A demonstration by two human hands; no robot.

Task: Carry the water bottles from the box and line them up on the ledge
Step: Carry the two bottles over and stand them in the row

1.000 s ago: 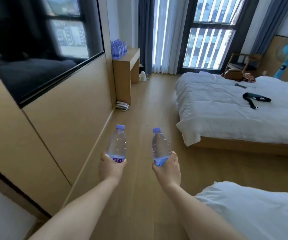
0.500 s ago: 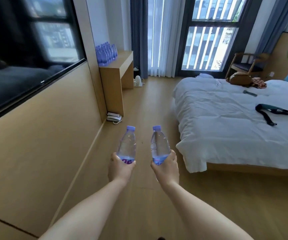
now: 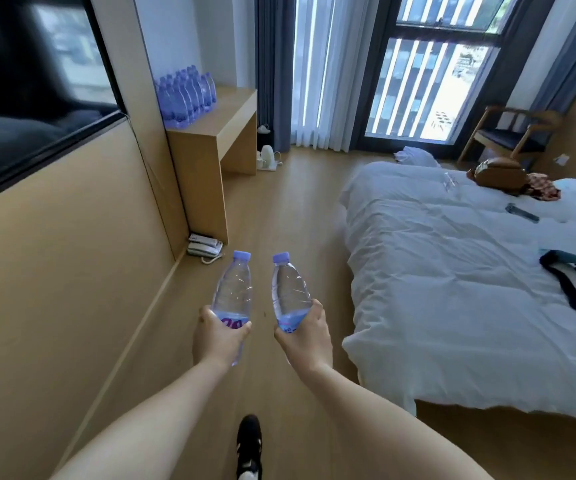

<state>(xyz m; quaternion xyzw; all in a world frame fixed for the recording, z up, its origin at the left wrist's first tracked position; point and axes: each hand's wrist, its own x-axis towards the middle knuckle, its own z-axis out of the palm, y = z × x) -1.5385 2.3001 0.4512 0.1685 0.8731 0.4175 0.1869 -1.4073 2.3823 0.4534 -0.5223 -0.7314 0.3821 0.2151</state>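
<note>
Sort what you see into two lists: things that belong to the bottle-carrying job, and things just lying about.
Job:
- bottle in left hand
- bottle in right hand
- bottles already on the ledge
- ledge

Lying about:
- telephone
- kettle
- black strap on the bed
- chair

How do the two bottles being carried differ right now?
The left-hand bottle shows purple label print above the left hand; the right-hand bottle shows a plain blue band above the right hand. Left leans right, right leans left. Both are clear, purple-capped, held low.
</note>
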